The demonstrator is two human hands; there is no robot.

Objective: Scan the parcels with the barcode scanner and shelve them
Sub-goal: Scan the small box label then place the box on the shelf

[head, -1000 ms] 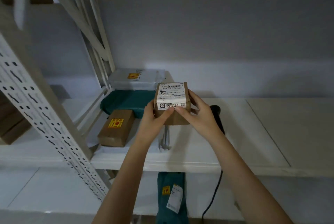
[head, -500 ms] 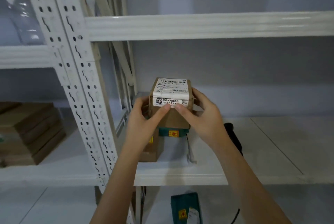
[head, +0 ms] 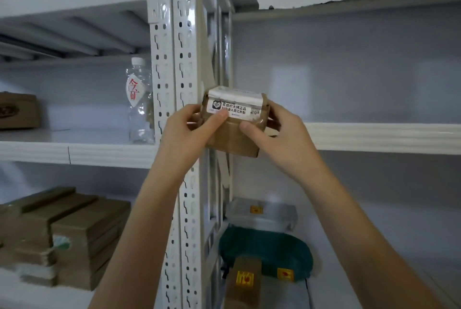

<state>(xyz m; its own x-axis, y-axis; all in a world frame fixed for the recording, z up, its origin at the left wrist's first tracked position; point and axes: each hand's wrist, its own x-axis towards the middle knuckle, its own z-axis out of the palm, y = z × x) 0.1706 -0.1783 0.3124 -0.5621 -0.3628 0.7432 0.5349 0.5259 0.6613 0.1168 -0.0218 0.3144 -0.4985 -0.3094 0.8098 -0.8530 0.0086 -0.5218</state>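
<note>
You hold the small cardboard parcel [head: 234, 129] at the centre of the frame, in front of the white perforated upright [head: 178, 59]. Your left hand [head: 185, 139] and right hand [head: 279, 139] each grip a side of it, thumbs pressed on its front, one touching the white shipping label [head: 233, 108]. A clear water bottle [head: 138, 101] stands left of the upright.
</note>
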